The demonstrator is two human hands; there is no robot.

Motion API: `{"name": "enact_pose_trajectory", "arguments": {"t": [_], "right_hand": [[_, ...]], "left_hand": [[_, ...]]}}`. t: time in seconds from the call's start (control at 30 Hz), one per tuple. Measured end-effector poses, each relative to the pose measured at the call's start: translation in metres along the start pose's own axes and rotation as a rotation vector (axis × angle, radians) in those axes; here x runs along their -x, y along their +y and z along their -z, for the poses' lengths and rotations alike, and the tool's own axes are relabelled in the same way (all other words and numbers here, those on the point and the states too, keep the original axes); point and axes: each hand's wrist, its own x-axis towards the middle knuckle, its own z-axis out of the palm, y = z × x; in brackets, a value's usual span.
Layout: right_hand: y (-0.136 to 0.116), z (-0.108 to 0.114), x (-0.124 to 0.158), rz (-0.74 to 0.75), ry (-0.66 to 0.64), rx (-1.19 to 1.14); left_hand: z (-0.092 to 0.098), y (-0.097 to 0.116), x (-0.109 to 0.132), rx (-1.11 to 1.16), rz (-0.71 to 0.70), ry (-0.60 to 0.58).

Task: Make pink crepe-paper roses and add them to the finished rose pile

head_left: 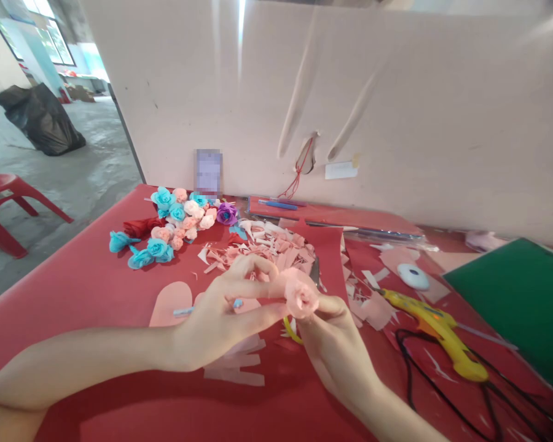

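Observation:
A small pale pink paper rose is held up in front of me, its layered centre facing the camera. My right hand grips it from below and the right, with the fingers wrapped round its base. From the left, my left hand pinches the rose's outer edge between thumb and fingers. Rounded pink paper petals and a light blue stick lie under my left hand. Fringed pink strips are nearer to me. Partly hidden behind my right hand is a yellow loop.
Finished blue, pink and purple flowers lie at the back left. Pink scraps are heaped mid-table. A yellow glue gun with a black cord lies right, near a white oval object and a green board. A panel borders the back.

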Motion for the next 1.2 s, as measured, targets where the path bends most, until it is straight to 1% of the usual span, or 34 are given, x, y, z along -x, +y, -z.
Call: {"name": "enact_pose_trajectory", "arguments": {"t": [0.1, 0.23, 0.3, 0.4, 0.47, 0.57, 0.63, 0.7, 0.77, 0.87, 0.97, 1.07, 1.13, 1.2], "right_hand": [[0.0, 0.003, 0.0, 0.117, -0.008, 0.115], [-0.008, 0.002, 0.002, 0.325, 0.005, 0.308], [-0.014, 0.0, 0.004, 0.405, 0.0, 0.383], [-0.02, -0.003, 0.007, 0.457, -0.017, 0.464], [-0.022, -0.005, 0.008, 0.464, -0.017, 0.463], [-0.021, -0.007, 0.01, 0.427, 0.017, 0.429], [-0.02, -0.008, 0.012, 0.389, 0.085, 0.394], [-0.018, -0.01, 0.014, 0.387, 0.146, 0.363], [-0.018, -0.01, 0.015, 0.425, 0.142, 0.383], [-0.02, -0.012, 0.015, 0.472, 0.092, 0.463], [-0.022, -0.012, 0.015, 0.501, 0.138, 0.495], [-0.023, -0.013, 0.016, 0.564, 0.196, 0.541], [-0.023, -0.013, 0.016, 0.589, 0.192, 0.566], [-0.023, -0.012, 0.016, 0.557, 0.185, 0.547]], "left_hand": [[0.001, -0.004, 0.002, -0.01, -0.101, -0.003], [0.004, -0.008, 0.005, -0.021, -0.344, -0.007], [0.005, -0.008, 0.005, -0.033, -0.433, -0.018], [0.006, -0.005, 0.004, -0.023, -0.495, -0.025], [0.006, -0.004, 0.004, -0.009, -0.508, -0.031], [0.005, -0.005, 0.003, 0.039, -0.5, -0.048], [0.005, -0.006, 0.003, 0.074, -0.483, -0.053], [0.005, -0.007, 0.004, 0.098, -0.439, -0.063], [0.005, -0.007, 0.004, 0.116, -0.382, -0.075], [0.006, -0.005, 0.005, 0.125, -0.326, -0.08], [0.006, -0.004, 0.005, 0.139, -0.279, -0.069], [0.004, -0.006, 0.005, 0.173, -0.223, -0.047], [0.002, -0.008, 0.006, 0.193, -0.193, -0.031], [0.001, -0.008, 0.006, 0.192, -0.158, -0.013]]}}
